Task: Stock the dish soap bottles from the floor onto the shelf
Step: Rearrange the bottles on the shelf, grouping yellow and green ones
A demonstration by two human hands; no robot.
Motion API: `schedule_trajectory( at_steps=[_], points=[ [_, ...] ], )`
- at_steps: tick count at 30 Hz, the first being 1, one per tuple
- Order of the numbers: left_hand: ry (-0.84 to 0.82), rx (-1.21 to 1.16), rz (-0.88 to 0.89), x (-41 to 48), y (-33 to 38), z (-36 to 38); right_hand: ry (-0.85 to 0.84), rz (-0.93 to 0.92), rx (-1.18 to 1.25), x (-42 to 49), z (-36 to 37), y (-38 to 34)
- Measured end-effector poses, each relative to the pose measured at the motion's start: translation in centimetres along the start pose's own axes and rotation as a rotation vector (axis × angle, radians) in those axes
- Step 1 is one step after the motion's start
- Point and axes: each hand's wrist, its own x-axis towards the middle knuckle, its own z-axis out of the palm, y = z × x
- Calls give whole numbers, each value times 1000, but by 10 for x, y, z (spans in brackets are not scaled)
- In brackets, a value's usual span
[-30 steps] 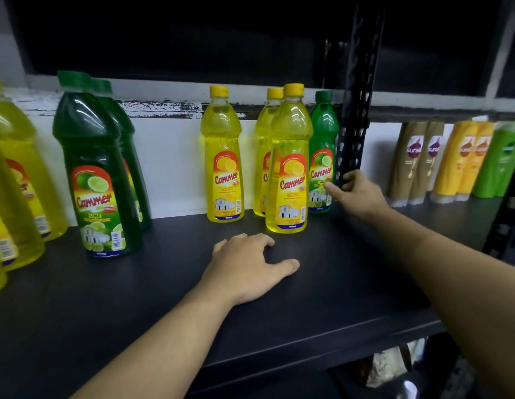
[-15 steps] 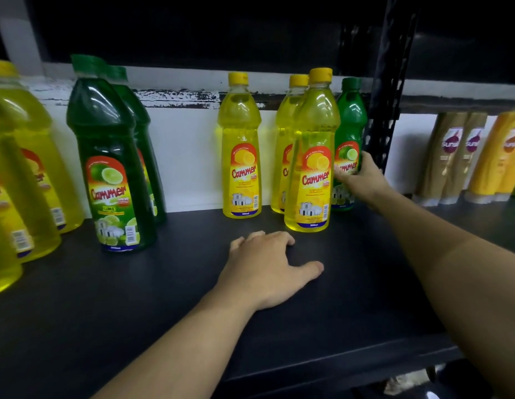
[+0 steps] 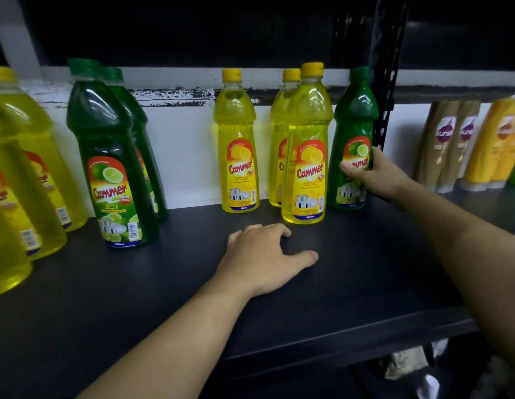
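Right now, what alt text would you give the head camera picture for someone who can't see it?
A person's right hand grips a green lime dish soap bottle standing on a dark shelf beside three yellow lemon bottles, while the left hand rests palm-down on it.

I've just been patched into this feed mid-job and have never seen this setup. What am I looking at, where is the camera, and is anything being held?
There is no machine here. A person works with bare hands, and the single picture comes from a wide-angle camera worn on the head, looking forward and down. The left hand rests flat on the black shelf, holding nothing. The right hand grips a small green lime bottle that stands near the back, beside a black upright post. Left of it stand three yellow lemon bottles, then two larger green bottles, and big yellow bottles at the far left edge. Past the post, on the right, are shampoo bottles.
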Motion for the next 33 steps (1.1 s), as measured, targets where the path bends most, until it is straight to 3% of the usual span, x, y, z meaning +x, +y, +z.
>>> schedule_trajectory(
  at_steps=[12,16,20,24,33],
  points=[
    [6,-48,-15,-4,3,-6,-22,-25,-1,-94,-16,-29],
    [46,-154,-14,-14,5,-12,-54,-47,24,-125,-11,-39],
    [165,-252,108,-33,12,-21,-89,-45,59,-154,0,-53],
    [229,-465,95,-49,16,-29,-153,-72,93,-176,18,-67],
    [175,-487,87,-92,-31,-60,-286,-112,122,-198,66,-88]
  ],
)
